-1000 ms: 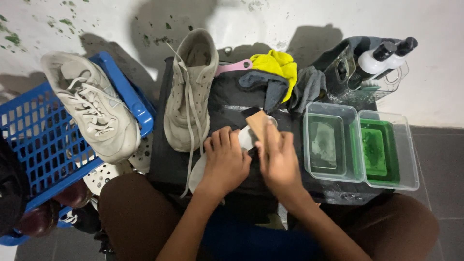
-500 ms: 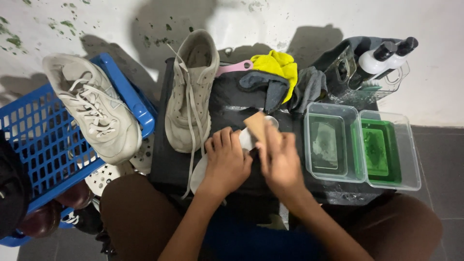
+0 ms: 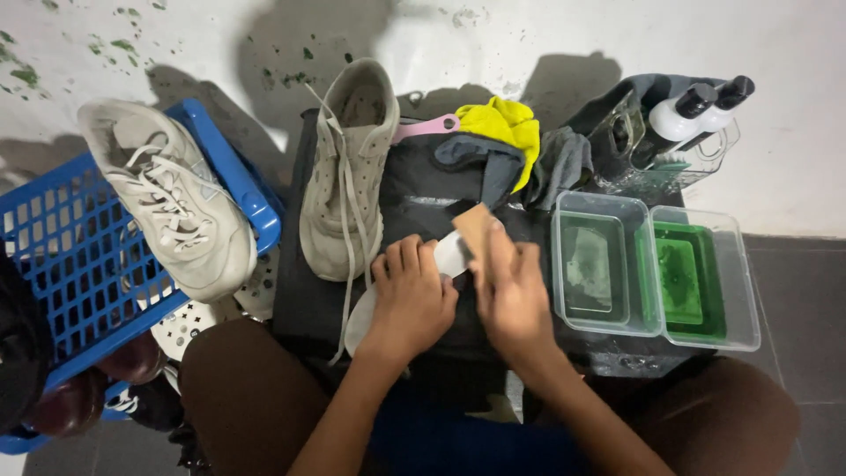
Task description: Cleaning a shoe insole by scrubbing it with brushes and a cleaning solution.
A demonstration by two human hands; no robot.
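Seen from the head camera, looking straight down

Left hand (image 3: 410, 300) lying flat on a white insole (image 3: 445, 260), fingers (image 3: 407, 257) close together and bent a little, pressing it down on the dark surface (image 3: 414, 207). Not wrapped around it, just resting on top

Right hand (image 3: 511, 295) just beside the left, almost touching. Fingers (image 3: 500, 251) curled shut around a small brown wooden brush (image 3: 473, 226), with the brush end sticking out past the fingertips and sitting right at the top end of the insole

Left of the hands, a pale grey shoe (image 3: 345, 172) lying on the same dark surface, laces loose and hanging down. Further left, a second pale shoe (image 3: 172, 198) resting in a blue plastic basket (image 3: 66, 291)

Behind the hands, a yellow cloth (image 3: 507, 128), a grey cloth (image 3: 564, 163) and a pink handle (image 3: 423, 130), all bunched near each other

Right of the hands, two clear tubs side by side and touching: one with cloudy water (image 3: 599, 264), one with green water (image 3: 701, 278). Behind them, a clear holder with two white bottles with black caps (image 3: 701, 110)

Brown trouser legs (image 3: 256, 397) at the bottom
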